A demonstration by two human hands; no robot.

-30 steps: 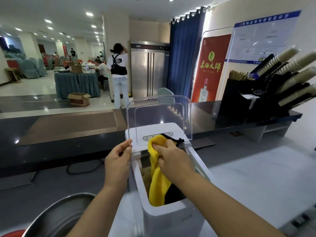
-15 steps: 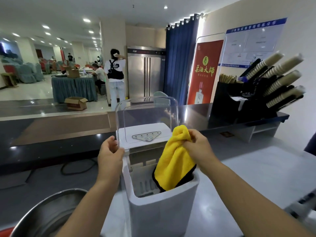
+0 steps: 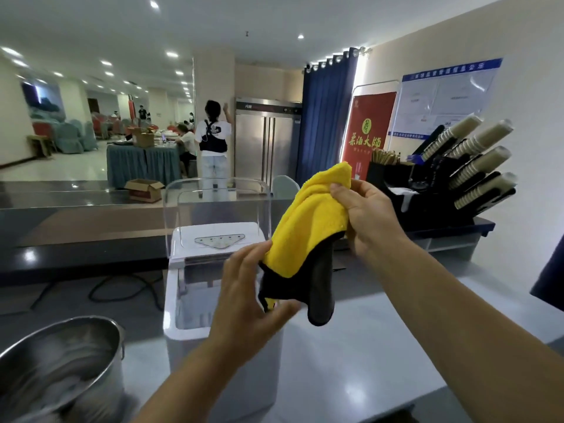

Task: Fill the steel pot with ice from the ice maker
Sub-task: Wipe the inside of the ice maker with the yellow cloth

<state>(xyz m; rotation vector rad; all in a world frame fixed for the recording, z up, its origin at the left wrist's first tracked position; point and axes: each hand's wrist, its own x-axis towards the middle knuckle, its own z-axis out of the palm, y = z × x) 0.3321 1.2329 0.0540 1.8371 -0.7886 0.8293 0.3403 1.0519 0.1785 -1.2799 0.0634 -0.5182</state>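
Above the open top of the ice maker (image 3: 189,364), a yellow cloth (image 3: 308,227) with a black underside is held in the air between both hands, clear of the machine. The right hand (image 3: 366,215), up and to the right of the ice maker, grips the cloth's upper end with fingers curled into the bunched fabric. The left hand (image 3: 247,297), directly over the ice maker's front right corner, pinches the cloth's lower edge between thumb and fingers. A black flap of the cloth hangs down just right of the ice maker.

The ice maker stands on a pale grey bench (image 3: 381,346). Its clear lid (image 3: 216,206) is raised upright at the back, and the control panel (image 3: 219,241) sits just in front of the lid. The bin beneath is exposed; a white slotted basket appears to be inside, but whether it holds ice cannot be told.

The steel pot (image 3: 61,361) stands just beside the ice maker on its left, nearer the camera, mouth upward. It is blurred, and its contents cannot be made out.

Well to the right of the ice maker and further back, a black rack of stacked paper cups (image 3: 467,166) rests against the wall. Behind the ice maker, beyond a dark counter (image 3: 76,227), a person (image 3: 213,141) stands facing away beside a steel refrigerator (image 3: 265,141).
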